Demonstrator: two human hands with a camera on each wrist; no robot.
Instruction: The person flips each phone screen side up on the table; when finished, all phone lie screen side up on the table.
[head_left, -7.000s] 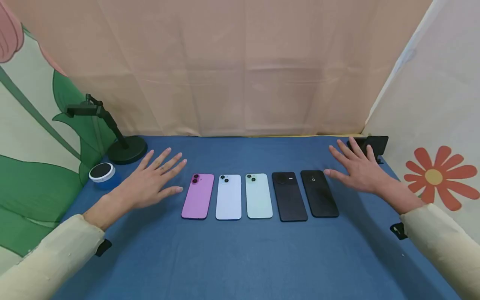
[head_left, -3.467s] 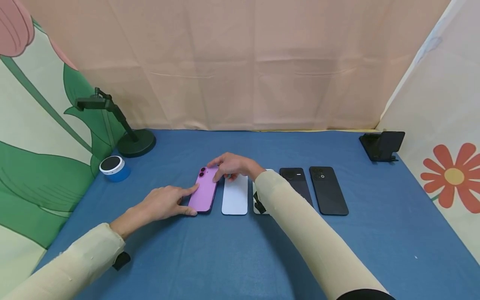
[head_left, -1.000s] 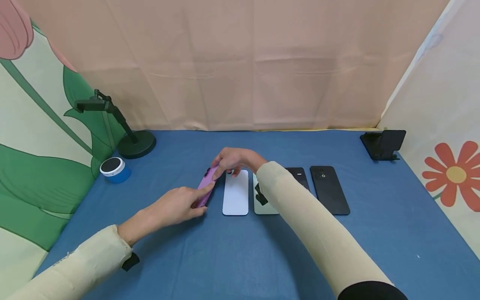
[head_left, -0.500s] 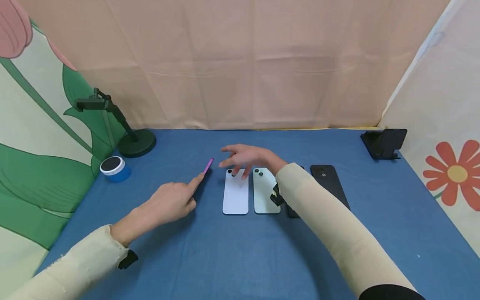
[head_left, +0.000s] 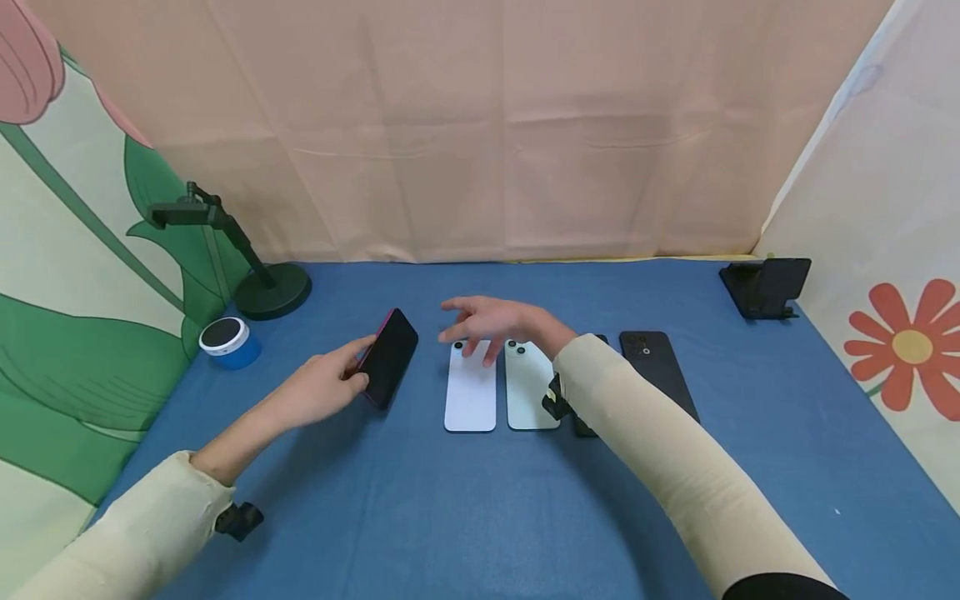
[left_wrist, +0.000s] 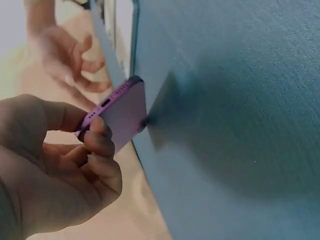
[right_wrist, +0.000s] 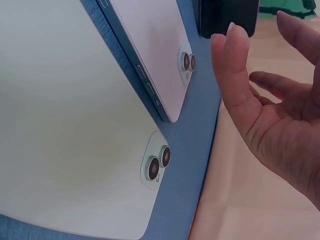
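My left hand (head_left: 321, 387) grips a pink smartphone (head_left: 389, 358) by its left edge, tilted, its black screen side showing in the head view. In the left wrist view, thumb and fingers pinch the phone (left_wrist: 122, 112) near its port end, over the blue cloth. My right hand (head_left: 506, 323) holds nothing; its fingers spread loosely above the top of a lavender phone (head_left: 470, 396). Right of that lies a pale green phone (head_left: 528, 387), back up. The right wrist view shows the right hand (right_wrist: 280, 112) beside the camera ends of the lavender phone (right_wrist: 155, 45) and green phone (right_wrist: 75, 135).
Two black phones lie further right: one (head_left: 587, 427) mostly under the right sleeve, the other (head_left: 656, 371) partly covered. A black stand (head_left: 767, 287) is at the back right. A dark lamp-like stand (head_left: 272, 292) and a blue-and-white round container (head_left: 229, 342) stand at left.
The pink phone, lying back up earlier and touched by both hands, was tilted up and turned over; the left hand now has it, shifted left. The right hand let go and moved slightly right.
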